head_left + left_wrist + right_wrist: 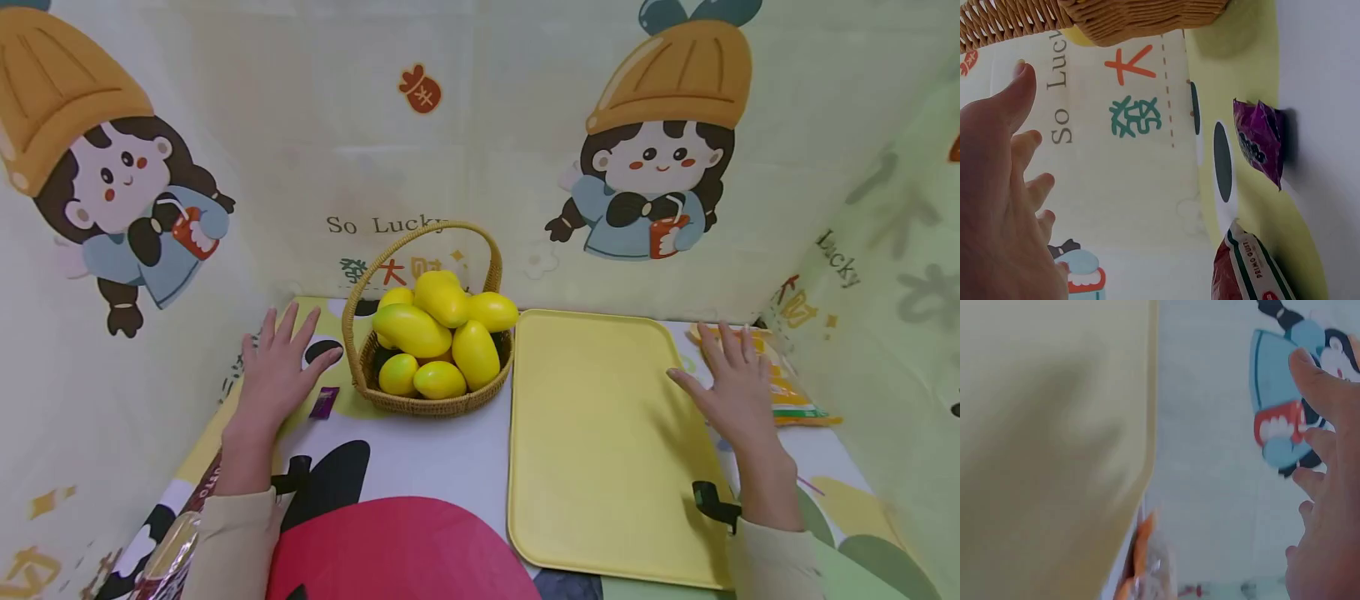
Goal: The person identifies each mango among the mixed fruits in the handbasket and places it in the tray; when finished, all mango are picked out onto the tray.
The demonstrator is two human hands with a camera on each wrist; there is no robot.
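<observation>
My left hand [279, 371] is raised with its fingers spread and holds nothing, left of a wicker basket [431, 406] heaped with several yellow mangoes [441, 298]. Close beside that hand lies a small purple wrapped candy [325, 402], larger in the left wrist view as a crumpled purple packet [1260, 139]. Over the right edge of a yellow tray [600, 450] hovers my right hand [738, 392], fingers apart and nothing in it. Behind it an orange and clear packet [795, 383] is partly hidden. The right wrist view shows the tray's rim [1152, 394] apart from the fingers.
A dark red packet [168, 550] lies at the left edge, partly covered by my sleeve; its printed end [1250, 269] shows in the left wrist view. Printed cloth walls [487, 150] enclose the table at the back and both sides. The basket's handle [420, 229] arches upward.
</observation>
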